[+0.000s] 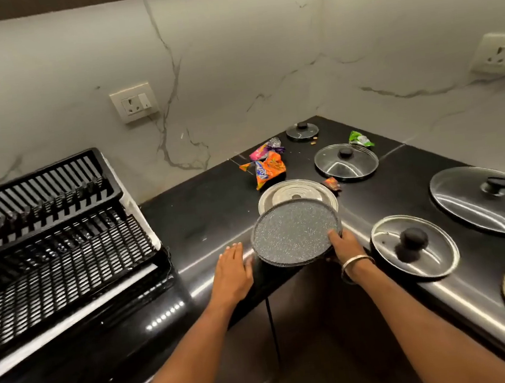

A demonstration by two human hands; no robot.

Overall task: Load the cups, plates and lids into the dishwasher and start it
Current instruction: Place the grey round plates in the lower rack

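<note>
Over the counter's front edge we've got the speckled plate (294,232) pinched at its rim by our right hand (344,245), tilted up off the steel lid (296,193), probably so it carries easily. Left hand (233,271) hovers flat, fingers together, ready to steady it.

Bare counter (204,215) btwn dish rack (60,242) & steel lid (296,194).
</note>
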